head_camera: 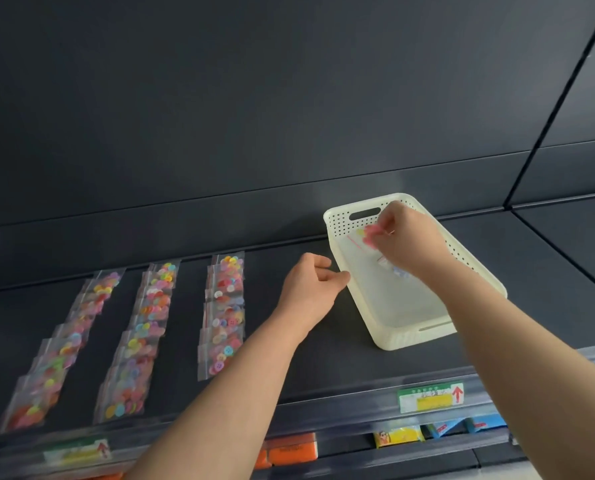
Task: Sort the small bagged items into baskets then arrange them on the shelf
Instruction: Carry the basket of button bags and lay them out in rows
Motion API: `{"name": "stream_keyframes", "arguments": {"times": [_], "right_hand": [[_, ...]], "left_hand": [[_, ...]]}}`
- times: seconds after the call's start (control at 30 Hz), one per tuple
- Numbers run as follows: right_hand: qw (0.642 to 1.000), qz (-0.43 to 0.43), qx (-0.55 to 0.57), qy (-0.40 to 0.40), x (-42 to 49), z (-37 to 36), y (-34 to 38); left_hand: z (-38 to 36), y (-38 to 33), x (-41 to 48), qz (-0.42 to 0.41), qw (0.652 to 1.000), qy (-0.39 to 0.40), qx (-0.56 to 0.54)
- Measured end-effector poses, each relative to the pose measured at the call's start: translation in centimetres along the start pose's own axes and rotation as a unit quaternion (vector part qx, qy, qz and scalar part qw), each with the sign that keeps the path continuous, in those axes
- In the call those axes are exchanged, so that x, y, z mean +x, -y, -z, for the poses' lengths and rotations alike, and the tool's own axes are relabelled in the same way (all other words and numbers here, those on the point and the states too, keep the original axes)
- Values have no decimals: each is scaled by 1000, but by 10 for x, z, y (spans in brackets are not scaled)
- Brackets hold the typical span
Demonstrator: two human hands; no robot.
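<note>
A cream perforated basket (410,336) stands on the dark shelf (278,368) at the right. My right hand (408,242) is inside it near the far end, pinching a clear bag of coloured buttons (367,236). Another small bag (398,271) shows under that hand on the basket floor. My left hand (311,287) has its fingers curled at the basket's left rim; whether it grips the rim I cannot tell. Three rows of button bags lie on the shelf: left row (64,351), middle row (140,337), right row (224,313).
The shelf's dark back wall (254,116) rises behind everything. Along the front edge runs a price rail with a green and yellow label (429,396) and a blurred one (76,452). Orange, yellow and blue packs (398,436) sit on the lower shelf.
</note>
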State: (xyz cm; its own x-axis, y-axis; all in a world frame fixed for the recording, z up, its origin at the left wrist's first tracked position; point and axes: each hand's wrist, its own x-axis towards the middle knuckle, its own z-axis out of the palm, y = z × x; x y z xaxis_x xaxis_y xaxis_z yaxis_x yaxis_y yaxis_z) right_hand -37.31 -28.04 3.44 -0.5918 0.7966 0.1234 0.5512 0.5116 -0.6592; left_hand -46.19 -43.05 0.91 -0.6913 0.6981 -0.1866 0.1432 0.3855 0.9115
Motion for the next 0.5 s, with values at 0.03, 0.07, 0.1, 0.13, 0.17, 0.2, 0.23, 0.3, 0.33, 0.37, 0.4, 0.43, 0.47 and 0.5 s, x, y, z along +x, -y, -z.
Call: {"name": "stream_keyframes", "arguments": {"times": [0.03,0.07,0.1,0.13,0.17,0.2,0.23,0.3,0.33,0.37,0.4,0.43,0.47,0.5], "right_hand": [[991,-23,129,28,-6,3,11],[971,-39,228,68,-15,4,23],[954,-48,277,106,-23,2,32],[946,-48,290,136,-32,-2,38],[944,-44,288,154,-40,-9,44],[943,-42,286,163,-48,-17,48],[940,-44,290,171,-55,-25,51],[932,-58,305,187,-68,-42,56],[929,-64,309,192,-74,-50,58],[927,-70,313,195,-80,-57,61],[924,-76,320,196,-85,-64,64],[922,-81,325,195,-90,-72,67],[921,-84,327,194,-94,-78,71],[920,-88,329,195,-98,-84,75]], "left_hand": [[4,0,-2,3,999,-2,-34],[9,0,-4,8,997,-2,-73],[14,0,-8,12,994,-4,-111],[21,1,-11,15,990,-13,-143],[28,4,-13,12,986,-26,-164],[36,9,-16,7,985,-41,-170],[45,16,-20,1,985,-55,-161],[64,29,-27,-1,990,-71,-124],[72,36,-31,3,991,-74,-112],[81,42,-35,9,991,-76,-107],[88,47,-40,15,992,-78,-101],[95,53,-44,20,992,-82,-91],[100,58,-47,26,992,-88,-81],[106,63,-51,31,993,-94,-71]]}}
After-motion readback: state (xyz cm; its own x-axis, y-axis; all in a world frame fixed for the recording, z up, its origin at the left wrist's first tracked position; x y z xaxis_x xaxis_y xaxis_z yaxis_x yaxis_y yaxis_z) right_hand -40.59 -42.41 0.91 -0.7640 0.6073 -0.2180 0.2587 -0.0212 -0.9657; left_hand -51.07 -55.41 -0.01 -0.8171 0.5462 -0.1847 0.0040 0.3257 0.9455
